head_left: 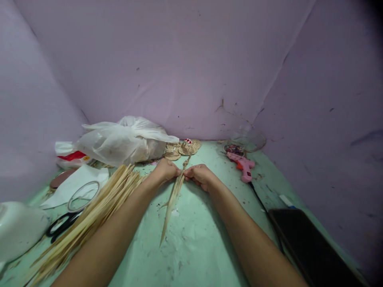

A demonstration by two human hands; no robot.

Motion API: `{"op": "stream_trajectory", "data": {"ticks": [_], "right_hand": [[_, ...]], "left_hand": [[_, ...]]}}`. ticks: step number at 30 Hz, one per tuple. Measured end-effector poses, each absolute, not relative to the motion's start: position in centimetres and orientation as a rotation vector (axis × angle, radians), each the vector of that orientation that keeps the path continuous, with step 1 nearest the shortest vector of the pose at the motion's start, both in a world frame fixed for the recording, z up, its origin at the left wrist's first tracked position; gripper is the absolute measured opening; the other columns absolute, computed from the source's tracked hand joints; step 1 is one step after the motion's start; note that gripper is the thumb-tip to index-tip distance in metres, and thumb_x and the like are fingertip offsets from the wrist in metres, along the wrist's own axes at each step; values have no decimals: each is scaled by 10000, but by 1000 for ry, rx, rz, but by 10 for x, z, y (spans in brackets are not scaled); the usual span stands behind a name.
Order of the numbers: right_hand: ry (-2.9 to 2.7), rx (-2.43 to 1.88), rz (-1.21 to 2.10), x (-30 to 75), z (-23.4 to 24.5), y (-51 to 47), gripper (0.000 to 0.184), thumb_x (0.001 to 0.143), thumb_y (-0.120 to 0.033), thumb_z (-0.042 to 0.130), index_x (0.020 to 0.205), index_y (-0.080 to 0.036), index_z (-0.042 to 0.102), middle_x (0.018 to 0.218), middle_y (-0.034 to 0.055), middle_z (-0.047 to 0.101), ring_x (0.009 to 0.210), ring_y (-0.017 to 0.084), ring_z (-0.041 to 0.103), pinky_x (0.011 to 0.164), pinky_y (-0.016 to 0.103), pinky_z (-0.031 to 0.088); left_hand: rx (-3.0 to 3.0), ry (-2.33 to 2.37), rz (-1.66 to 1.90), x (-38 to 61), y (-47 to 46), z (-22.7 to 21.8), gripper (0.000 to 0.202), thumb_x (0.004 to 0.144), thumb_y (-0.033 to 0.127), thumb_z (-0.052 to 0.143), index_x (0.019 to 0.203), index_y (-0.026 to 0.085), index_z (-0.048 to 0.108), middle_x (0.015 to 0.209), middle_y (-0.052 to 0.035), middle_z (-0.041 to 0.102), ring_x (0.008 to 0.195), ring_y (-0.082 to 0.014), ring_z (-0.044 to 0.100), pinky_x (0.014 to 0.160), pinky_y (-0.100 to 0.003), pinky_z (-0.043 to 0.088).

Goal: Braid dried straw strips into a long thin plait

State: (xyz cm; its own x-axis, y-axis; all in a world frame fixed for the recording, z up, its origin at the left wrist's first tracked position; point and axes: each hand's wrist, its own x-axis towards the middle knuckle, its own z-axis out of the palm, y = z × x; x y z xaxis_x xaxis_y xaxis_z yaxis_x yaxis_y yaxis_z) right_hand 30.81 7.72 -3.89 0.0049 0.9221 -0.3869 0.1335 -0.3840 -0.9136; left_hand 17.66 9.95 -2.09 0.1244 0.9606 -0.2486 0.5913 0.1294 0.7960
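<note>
My left hand and my right hand meet at the middle of a pale green table, fingers curled and pinched on a thin bunch of dried straw strips. The braided end of the straw sticks out beyond my fingers toward the wall. The loose ends trail back toward me across the table. Both forearms lie over the tabletop.
A large bundle of straw strips lies at left beside black scissors and a ring on white paper. A white plastic bag, small woven straw hats, a pink glue gun, a glass bowl and a dark tablet surround the work.
</note>
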Motion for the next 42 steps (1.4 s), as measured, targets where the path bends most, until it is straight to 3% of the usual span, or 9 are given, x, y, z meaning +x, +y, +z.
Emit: {"op": "stream_trajectory", "data": {"ticks": [7, 10, 13, 23, 35, 42], "right_hand": [[-1116, -1614, 1448, 308, -35, 75, 68, 584, -110, 533, 525, -112, 566, 345, -53, 417, 279, 22, 206, 305, 197, 133], [-1109, -1607, 1453, 308, -32, 73, 67, 583, -113, 534, 521, -114, 559, 337, -54, 410, 281, 23, 209, 304, 195, 127], [-1104, -1606, 1453, 308, -30, 72, 64, 586, -118, 532, 529, -115, 560, 324, -57, 394, 280, 26, 204, 304, 197, 123], [-1101, -1605, 1464, 308, -30, 74, 82, 582, -87, 499, 527, -118, 552, 300, -60, 364, 279, 33, 185, 314, 209, 105], [-1120, -1589, 1483, 309, -29, 72, 122, 618, -112, 506, 499, -122, 530, 280, -70, 316, 271, 29, 171, 307, 201, 99], [-1101, -1583, 1471, 309, -31, 73, 80, 603, -97, 523, 537, -116, 566, 335, -50, 417, 277, 26, 204, 296, 193, 124]], "left_hand": [[1405, 1307, 494, 150, 108, 1, 135, 582, 245, 614, 600, 129, 547, 459, 20, 518, 296, -18, 230, 333, -193, 109], [1354, 1208, 438, 147, 106, 6, 210, 531, 287, 670, 620, 139, 549, 424, 50, 448, 303, -16, 230, 341, -190, 76], [1339, 1274, 410, 154, 105, -3, 236, 489, 289, 697, 599, 143, 547, 379, 74, 367, 328, -30, 255, 349, -185, 109], [1337, 1212, 467, 162, 106, -17, 239, 491, 279, 688, 630, 134, 559, 371, 79, 358, 348, -33, 251, 375, -194, 124], [1529, 1323, 473, 169, 104, -21, 46, 577, 157, 574, 598, 116, 570, 383, 39, 444, 349, -63, 381, 367, -185, 272], [1546, 1434, 431, 174, 98, -16, 74, 538, 171, 596, 572, 106, 609, 391, 36, 438, 381, -62, 353, 389, -194, 275]]}}
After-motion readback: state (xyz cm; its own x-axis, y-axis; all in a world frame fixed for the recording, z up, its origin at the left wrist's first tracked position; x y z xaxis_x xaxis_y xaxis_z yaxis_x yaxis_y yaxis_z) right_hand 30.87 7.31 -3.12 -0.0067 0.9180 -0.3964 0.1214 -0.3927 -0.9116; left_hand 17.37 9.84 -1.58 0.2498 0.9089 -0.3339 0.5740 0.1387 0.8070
